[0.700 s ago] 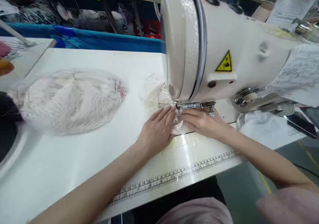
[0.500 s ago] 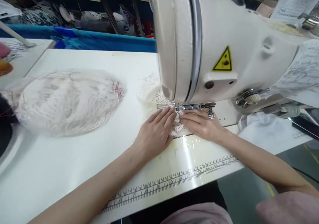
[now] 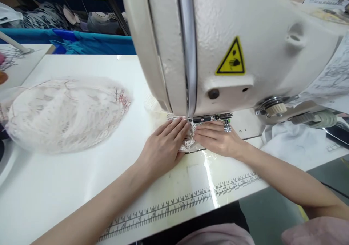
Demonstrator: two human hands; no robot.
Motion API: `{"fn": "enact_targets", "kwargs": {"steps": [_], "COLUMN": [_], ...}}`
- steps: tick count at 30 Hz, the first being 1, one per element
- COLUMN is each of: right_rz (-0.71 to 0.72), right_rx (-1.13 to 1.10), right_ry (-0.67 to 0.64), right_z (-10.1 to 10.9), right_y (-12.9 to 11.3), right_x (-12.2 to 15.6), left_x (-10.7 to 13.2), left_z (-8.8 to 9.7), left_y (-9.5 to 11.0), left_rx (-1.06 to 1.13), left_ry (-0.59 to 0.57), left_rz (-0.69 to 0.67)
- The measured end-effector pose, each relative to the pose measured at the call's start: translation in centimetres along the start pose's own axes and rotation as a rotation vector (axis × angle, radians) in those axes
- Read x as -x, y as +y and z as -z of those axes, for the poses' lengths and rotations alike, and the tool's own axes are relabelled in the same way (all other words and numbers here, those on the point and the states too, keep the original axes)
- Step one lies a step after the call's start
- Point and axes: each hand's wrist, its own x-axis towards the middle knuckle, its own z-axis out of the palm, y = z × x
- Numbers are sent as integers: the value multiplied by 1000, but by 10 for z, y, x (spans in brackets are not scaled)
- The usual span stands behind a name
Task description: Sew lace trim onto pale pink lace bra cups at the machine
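A piece of white lace fabric lies under the head of the sewing machine, partly hidden by the machine and my hands. My left hand rests flat on the lace from the left, fingers stretched out and side by side. From the right, my right hand grips the lace's edge with its fingers pressed together; its thumb is hidden. Both sets of fingertips are close to the metal presser-foot attachment. The needle point cannot be made out.
A pile of white lace pieces with red threads sits on the left of the white table. A printed ruler strip runs along the front edge. White cloth lies at right, below the machine arm. Blue cloth hangs behind.
My view has moved closer to the machine, whose head now looks larger and farther left. Both hands keep nearly the same places on the lace.
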Motion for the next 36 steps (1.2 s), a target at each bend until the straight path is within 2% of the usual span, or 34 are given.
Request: {"fn": "enact_targets", "kwargs": {"steps": [6, 11, 27, 36], "right_rz": [-4, 8, -20, -81], "right_rx": [-38, -8, 15, -5], "right_ry": [18, -28, -21, -83], "right_z": [-1, -3, -10, -9], "right_y": [2, 0, -17, -17], "right_x": [-1, -2, -9, -6], "left_x": [-3, -4, -5, -4], "left_z": [2, 3, 5, 2], "left_y": [-6, -11, -23, -21], "left_rx": [-11, 7, 24, 91], "left_ry": [-6, -25, -78, -59], "left_rz": [-54, -66, -19, 17]}}
